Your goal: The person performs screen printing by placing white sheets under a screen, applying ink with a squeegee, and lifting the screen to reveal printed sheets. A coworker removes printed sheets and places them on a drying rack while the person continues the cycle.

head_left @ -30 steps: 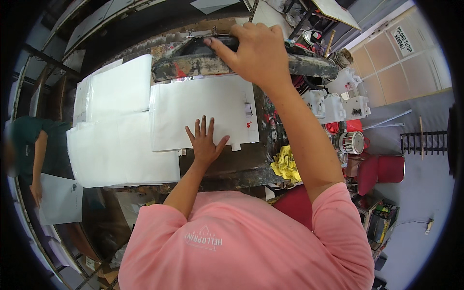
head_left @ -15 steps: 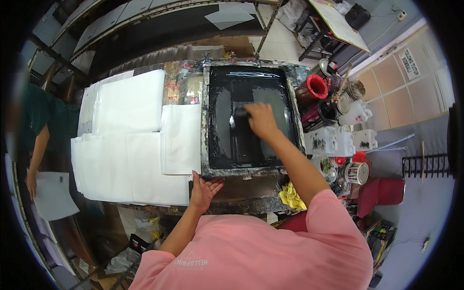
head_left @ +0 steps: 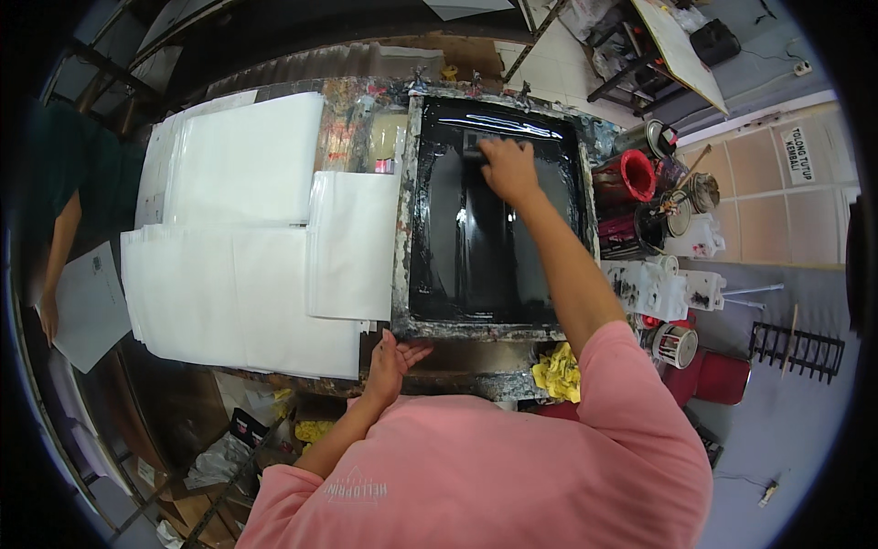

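A screen-printing frame with a paint-crusted rim lies on the worktable, its mesh coated in wet black ink. Near the far end of the mesh, my right hand grips a dark squeegee, mostly hidden by ink and fingers. Glossy streaks run down the mesh below it. My left hand is palm up with fingers stretched out, at the frame's near left corner; whether the fingertips touch the rim I cannot tell. White sheets lie right beside the frame's left edge.
Large stacks of white sheets cover the table's left part. Ink tubs, a red one among them, and white jugs crowd the right side. A crumpled yellow cloth lies near the front edge. At far left, another person's hand holds a sheet.
My right hand has pushed the squeegee away from me, from the middle of the mesh to its far end. My left hand stays by the near corner. The view has shifted somewhat.
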Demonstrator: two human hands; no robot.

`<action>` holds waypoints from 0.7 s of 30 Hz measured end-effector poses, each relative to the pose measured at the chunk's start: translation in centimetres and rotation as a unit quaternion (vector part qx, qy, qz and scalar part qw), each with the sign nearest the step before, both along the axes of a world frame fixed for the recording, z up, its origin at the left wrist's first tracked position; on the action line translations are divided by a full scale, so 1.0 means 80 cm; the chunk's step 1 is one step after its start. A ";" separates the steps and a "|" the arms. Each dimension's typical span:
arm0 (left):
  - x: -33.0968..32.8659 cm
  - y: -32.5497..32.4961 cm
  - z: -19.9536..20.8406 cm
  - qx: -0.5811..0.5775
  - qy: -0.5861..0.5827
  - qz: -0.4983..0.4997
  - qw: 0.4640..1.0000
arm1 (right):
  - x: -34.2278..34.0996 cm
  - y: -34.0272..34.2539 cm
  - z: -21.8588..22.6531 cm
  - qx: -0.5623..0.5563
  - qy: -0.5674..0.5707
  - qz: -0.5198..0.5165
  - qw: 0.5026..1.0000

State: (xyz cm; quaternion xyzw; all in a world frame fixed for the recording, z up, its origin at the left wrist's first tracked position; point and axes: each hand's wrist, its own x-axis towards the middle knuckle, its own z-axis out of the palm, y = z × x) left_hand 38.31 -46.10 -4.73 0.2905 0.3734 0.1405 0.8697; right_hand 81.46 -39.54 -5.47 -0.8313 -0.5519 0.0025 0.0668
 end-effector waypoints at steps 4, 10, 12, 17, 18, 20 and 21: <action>0.000 -0.002 -0.007 -0.002 -0.005 -0.008 1.000 | -0.093 -0.107 0.011 -0.003 0.021 0.016 1.000; 0.015 0.003 -0.010 -0.037 0.015 0.015 0.999 | -0.240 -0.235 0.101 -0.108 0.106 0.010 0.988; 0.015 0.000 -0.026 -0.070 0.052 0.038 0.995 | -0.251 -0.242 0.084 -0.112 0.144 -0.016 0.983; 0.017 0.013 -0.049 -0.143 0.034 0.012 0.989 | -0.263 -0.246 0.042 -0.016 0.054 -0.019 0.998; 0.016 0.016 -0.052 -0.152 0.036 0.011 0.988 | -0.267 -0.246 0.037 -0.023 0.047 -0.018 0.998; 0.022 0.015 -0.049 -0.160 0.086 0.022 0.983 | -0.269 -0.246 0.020 -0.025 0.046 -0.026 0.998; 0.024 0.014 -0.046 -0.163 0.111 0.029 0.980 | -0.266 -0.242 0.012 -0.026 0.046 -0.029 0.998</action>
